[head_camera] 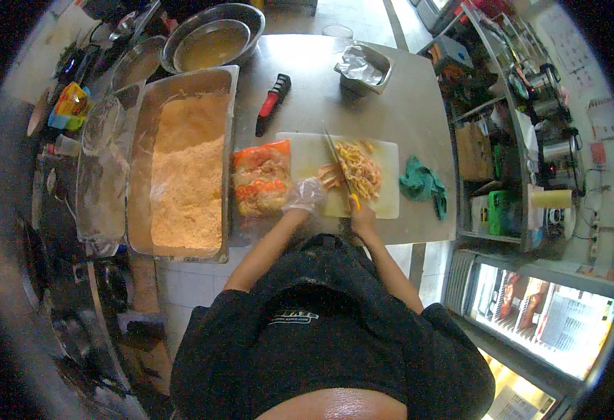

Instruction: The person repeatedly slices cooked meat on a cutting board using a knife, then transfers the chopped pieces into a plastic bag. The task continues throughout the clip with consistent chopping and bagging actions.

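Observation:
My right hand [362,216] grips the yellow handle of a long kitchen knife [338,157], whose blade points away from me over a white cutting board [388,205]. Right of the blade lies a heap of pale yellow-pink strips, seemingly raw meat [360,170]. A smaller piece [330,175] lies left of the blade, near the fingertips of my left hand [305,195], which wears a clear plastic glove; whether its fingers press on the piece I cannot tell. An orange and clear plastic bag of pale meat [262,181] lies beside my left hand.
A large metal tray of flour-like breading [189,184] stands left, with metal bowls [212,39] behind. A red and black knife sharpener [274,102] and a metal container with foil [386,73] are at the back. A green cloth [420,179] lies right, near shelving [519,157].

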A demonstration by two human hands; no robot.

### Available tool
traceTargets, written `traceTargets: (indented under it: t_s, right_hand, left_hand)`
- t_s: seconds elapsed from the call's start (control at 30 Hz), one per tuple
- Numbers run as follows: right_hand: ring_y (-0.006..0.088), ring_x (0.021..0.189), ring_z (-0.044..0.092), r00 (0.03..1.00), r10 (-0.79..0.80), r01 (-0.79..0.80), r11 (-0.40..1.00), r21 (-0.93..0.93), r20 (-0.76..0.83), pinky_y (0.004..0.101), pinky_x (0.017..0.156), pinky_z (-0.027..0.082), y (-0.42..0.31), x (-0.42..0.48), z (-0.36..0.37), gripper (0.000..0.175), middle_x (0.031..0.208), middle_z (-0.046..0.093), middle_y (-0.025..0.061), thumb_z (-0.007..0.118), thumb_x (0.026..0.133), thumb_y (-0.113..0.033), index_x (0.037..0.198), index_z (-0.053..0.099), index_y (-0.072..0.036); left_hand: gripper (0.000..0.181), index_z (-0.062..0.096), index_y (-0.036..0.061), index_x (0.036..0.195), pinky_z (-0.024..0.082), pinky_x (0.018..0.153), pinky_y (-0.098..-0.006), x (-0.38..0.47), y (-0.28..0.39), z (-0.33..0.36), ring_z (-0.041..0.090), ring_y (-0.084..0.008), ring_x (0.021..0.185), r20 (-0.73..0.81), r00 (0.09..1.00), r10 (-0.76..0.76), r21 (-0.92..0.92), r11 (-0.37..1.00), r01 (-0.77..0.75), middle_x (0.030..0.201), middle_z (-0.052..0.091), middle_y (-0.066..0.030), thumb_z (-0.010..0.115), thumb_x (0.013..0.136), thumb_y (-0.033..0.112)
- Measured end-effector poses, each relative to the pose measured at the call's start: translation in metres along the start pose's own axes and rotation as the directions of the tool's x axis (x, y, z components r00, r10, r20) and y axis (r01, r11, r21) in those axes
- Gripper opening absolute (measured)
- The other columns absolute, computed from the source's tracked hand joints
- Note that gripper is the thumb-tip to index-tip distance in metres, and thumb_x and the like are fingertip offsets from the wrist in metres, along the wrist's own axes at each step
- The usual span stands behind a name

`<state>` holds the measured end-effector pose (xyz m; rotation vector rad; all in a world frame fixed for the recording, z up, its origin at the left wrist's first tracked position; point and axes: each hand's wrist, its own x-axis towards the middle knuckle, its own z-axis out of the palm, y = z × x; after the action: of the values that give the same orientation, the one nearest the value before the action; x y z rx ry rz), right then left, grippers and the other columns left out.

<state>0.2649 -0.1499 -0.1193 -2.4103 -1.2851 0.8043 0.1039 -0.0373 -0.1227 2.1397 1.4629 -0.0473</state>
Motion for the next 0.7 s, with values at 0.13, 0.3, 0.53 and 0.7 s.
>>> traceTargets:
  t_s: [0.13, 0.3, 0.53, 0.7]
  right_hand:
    - [0.0452, 0.083, 0.057, 0.993, -0.112, 0.105, 0.983, 0.153, 0.034, 0.0502, 0.074, 0.042, -0.017, 0.013, -0.014, 0.068, 0.084, 0.060, 0.0281, 0.027, 0.093, -0.056, 0.090, 0.061, 0.002]
    - [0.0450, 0.080, 0.056, 0.971, -0.237, 0.235, 0.968, 0.091, 0.013, 0.0497, 0.072, 0.041, -0.018, 0.016, 0.010, 0.064, 0.083, 0.060, 0.0280, 0.029, 0.094, -0.054, 0.087, 0.061, 0.001]
    - [0.0450, 0.080, 0.058, 0.897, -0.138, 0.237, 0.952, -0.192, 0.420, 0.0511, 0.071, 0.044, 0.115, -0.104, -0.059, 0.051, 0.085, 0.061, 0.0251, 0.031, 0.096, -0.046, 0.106, 0.056, -0.003]
    - [0.0239, 0.052, 0.050, 0.871, 0.172, -0.201, 0.979, 0.016, 0.460, 0.0390, 0.052, 0.038, 0.091, -0.143, -0.102, 0.067, 0.054, 0.049, 0.0081, 0.025, 0.092, -0.060, 0.062, 0.050, -0.006]
  left_hand:
    - [0.028, 0.069, 0.0102, 0.085, 0.052, 0.068, -0.0437, 0.008, -0.016, 0.031, 0.066, -0.0313, 0.081, -0.071, 0.990, 0.121, 0.051, 0.992, -0.118, 0.087, 0.067, -0.0128, 0.051, 0.079, 0.031]
    - [0.026, 0.068, 0.0102, 0.082, 0.052, 0.064, -0.0428, 0.023, -0.033, 0.067, 0.065, -0.0307, 0.076, -0.237, 0.948, 0.212, 0.009, 0.976, -0.216, 0.081, 0.067, -0.0117, 0.051, 0.079, 0.029]
    - [0.020, 0.066, 0.0069, 0.083, 0.052, 0.065, -0.0405, 0.016, -0.017, 0.007, 0.065, -0.0272, 0.078, -0.124, 0.986, -0.112, -0.069, 0.992, 0.104, 0.085, 0.066, -0.0114, 0.053, 0.079, 0.021]
    - [0.023, 0.062, 0.0043, 0.089, 0.050, 0.070, -0.0387, 0.036, -0.042, 0.022, 0.062, -0.0271, 0.080, -0.293, 0.930, 0.222, 0.067, 0.975, -0.212, 0.088, 0.063, -0.0127, 0.053, 0.082, 0.024]
